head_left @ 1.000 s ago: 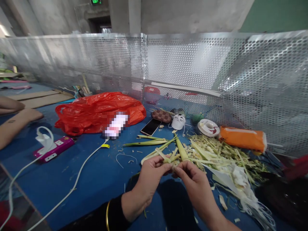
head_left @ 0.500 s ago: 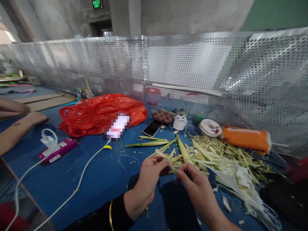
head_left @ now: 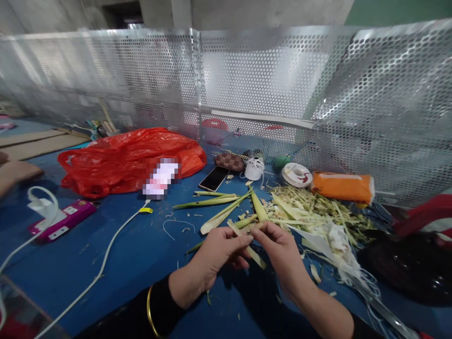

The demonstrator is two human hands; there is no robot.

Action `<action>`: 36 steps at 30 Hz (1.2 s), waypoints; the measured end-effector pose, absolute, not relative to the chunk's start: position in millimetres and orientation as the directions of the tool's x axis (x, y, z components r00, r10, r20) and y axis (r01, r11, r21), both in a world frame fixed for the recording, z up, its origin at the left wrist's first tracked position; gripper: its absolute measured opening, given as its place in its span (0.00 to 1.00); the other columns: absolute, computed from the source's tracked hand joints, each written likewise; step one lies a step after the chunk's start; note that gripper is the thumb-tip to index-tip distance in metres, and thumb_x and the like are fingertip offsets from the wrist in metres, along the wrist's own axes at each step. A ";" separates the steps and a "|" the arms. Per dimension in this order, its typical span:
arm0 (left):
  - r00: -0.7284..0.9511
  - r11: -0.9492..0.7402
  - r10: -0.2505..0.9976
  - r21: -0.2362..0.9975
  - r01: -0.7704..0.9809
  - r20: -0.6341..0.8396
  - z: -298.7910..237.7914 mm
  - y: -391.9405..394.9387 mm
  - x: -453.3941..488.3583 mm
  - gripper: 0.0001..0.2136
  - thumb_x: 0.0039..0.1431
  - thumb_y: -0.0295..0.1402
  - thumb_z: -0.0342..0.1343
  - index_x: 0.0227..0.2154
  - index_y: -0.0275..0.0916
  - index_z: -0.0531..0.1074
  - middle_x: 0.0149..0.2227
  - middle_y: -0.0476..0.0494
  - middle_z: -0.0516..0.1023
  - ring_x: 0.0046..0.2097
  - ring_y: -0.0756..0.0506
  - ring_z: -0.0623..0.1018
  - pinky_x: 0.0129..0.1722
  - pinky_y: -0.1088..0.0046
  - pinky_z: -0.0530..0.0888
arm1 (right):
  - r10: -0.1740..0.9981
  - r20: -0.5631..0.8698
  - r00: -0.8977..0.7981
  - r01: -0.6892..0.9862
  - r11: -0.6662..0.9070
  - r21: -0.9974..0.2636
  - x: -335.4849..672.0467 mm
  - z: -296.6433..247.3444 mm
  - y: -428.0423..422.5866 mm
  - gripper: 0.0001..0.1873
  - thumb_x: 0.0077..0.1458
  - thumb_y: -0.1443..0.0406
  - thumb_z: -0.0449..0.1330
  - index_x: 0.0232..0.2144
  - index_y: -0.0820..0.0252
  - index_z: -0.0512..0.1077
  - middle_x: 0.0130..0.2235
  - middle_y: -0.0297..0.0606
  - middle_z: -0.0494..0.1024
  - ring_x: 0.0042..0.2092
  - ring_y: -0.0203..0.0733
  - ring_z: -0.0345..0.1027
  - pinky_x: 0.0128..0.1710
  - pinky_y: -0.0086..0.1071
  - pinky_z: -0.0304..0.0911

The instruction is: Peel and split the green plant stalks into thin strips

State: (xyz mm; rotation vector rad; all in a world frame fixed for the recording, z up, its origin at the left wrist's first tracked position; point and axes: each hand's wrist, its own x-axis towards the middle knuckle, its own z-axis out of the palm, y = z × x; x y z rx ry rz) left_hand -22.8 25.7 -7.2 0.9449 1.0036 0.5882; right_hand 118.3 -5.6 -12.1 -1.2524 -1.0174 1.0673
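– Progress, left to right?
– Partway, by the look. Several green leaf strips untouched on blue table. Left hand pinched tight on pale strip just above table; right hand pinching it too. Heap of shreds already done.

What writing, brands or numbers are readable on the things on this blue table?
No text here can be read.
White patch on the red plastic bag: blurred out.
White labels on the pink flat power bank: too small.
Red mark on the white round reel: too small.
Pale green leaf strip: bears none.
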 end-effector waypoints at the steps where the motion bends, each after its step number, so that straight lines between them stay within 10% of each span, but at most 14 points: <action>1: 0.433 0.479 0.788 0.878 0.017 -0.439 -7.1 25.8 -22.7 0.13 0.48 0.40 0.63 0.28 0.34 0.70 0.21 0.49 0.76 0.19 0.53 0.74 0.20 0.80 0.65 | 0.978 0.015 0.210 -0.049 0.026 -0.998 117.9 -12.6 -5.3 0.10 0.47 0.60 0.64 0.21 0.60 0.72 0.24 0.31 0.73 0.30 0.37 0.63 0.34 0.30 0.58; 13: 0.492 0.456 0.742 0.881 0.126 -0.455 -3.2 25.8 -21.2 0.12 0.45 0.38 0.63 0.18 0.35 0.69 0.16 0.50 0.71 0.18 0.54 0.69 0.19 0.79 0.65 | 0.958 0.043 0.282 0.066 0.025 -0.998 119.4 -20.1 -2.8 0.10 0.46 0.61 0.61 0.19 0.60 0.69 0.21 0.30 0.68 0.26 0.36 0.59 0.28 0.30 0.56; 23: 0.567 0.471 0.682 0.871 0.143 -0.462 -3.3 19.9 -21.6 0.14 0.45 0.42 0.59 0.19 0.36 0.68 0.17 0.49 0.72 0.17 0.54 0.68 0.17 0.79 0.62 | 0.995 0.098 -0.019 0.369 0.098 -0.924 137.0 -1.4 3.0 0.06 0.48 0.63 0.61 0.26 0.58 0.76 0.30 0.36 0.77 0.34 0.42 0.68 0.36 0.33 0.61; 36: 0.542 0.362 0.707 0.891 0.274 -0.454 -4.1 17.2 -19.7 0.13 0.47 0.38 0.57 0.14 0.37 0.66 0.14 0.52 0.67 0.16 0.55 0.65 0.18 0.79 0.64 | 0.996 0.046 0.078 0.224 0.028 -0.974 124.7 -8.2 -3.4 0.07 0.48 0.67 0.57 0.19 0.59 0.67 0.20 0.28 0.68 0.24 0.34 0.59 0.26 0.28 0.55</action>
